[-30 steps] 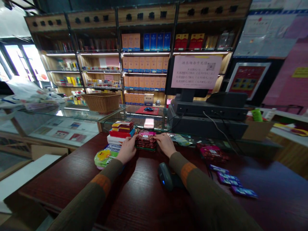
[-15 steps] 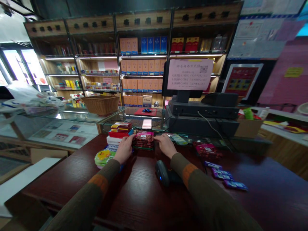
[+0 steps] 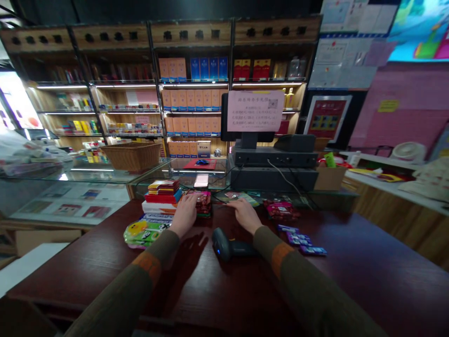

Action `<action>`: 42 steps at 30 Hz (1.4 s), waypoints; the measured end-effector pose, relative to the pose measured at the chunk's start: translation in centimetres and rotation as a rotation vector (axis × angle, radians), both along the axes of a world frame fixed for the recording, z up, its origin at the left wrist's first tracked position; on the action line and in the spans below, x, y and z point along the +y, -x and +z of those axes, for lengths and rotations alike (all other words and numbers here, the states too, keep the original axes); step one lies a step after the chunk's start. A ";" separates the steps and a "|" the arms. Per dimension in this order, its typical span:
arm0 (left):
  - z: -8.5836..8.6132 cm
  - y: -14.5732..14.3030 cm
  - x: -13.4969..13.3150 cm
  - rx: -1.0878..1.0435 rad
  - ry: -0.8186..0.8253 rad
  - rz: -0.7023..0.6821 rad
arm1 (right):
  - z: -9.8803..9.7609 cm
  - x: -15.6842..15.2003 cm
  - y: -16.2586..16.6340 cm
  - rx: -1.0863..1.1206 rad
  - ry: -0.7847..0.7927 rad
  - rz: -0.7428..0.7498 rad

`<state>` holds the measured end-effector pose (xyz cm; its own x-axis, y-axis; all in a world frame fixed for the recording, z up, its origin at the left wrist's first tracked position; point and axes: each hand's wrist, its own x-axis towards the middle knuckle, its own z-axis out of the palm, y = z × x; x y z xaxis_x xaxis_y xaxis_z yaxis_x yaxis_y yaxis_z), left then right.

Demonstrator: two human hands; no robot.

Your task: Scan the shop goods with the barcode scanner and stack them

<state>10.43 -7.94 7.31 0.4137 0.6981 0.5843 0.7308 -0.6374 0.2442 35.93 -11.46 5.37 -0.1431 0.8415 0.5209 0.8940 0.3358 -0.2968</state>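
Observation:
A stack of dark red snack packets (image 3: 204, 206) lies near the back of the dark wooden desk. My left hand (image 3: 184, 216) rests over its left side, with fingers stretched forward and not wrapped round it. To the right of the stack, my right hand (image 3: 244, 215) hovers apart from it, fingers loosely extended and nothing in them. Between my forearms lies a black barcode scanner (image 3: 222, 244) with a blue light. Left of my left hand are a pile of red and white boxes (image 3: 161, 199) and a green cartoon packet (image 3: 143, 233).
More red packets (image 3: 281, 209) and several small purple packets (image 3: 300, 238) lie to the right. Behind the desk stands a till with a monitor (image 3: 254, 112) bearing a paper sign. A wicker basket (image 3: 132, 157) sits on the glass counter (image 3: 94, 169); shelves rise beyond.
My left hand has moved from the stack's left edge onto its top. My right hand has drawn away from the stack's right side. The view has turned to the right.

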 end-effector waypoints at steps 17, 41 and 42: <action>0.3 -10.5 -1.1 0.146 0.077 -0.141 | -1.1 -4.6 -10.8 0.015 -0.023 -0.183; -0.9 -25.6 -1.1 0.448 0.268 -0.284 | -3.3 -6.6 -23.5 0.085 0.053 -0.475; -1.1 -26.0 -1.1 0.453 0.278 -0.282 | -3.3 -6.7 -23.7 0.088 0.069 -0.483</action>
<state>36.39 -9.06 6.23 0.7705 0.6265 0.1179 0.6129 -0.7789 0.1332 59.63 -18.12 2.05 0.3137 0.8336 0.4546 0.9131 -0.1337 -0.3851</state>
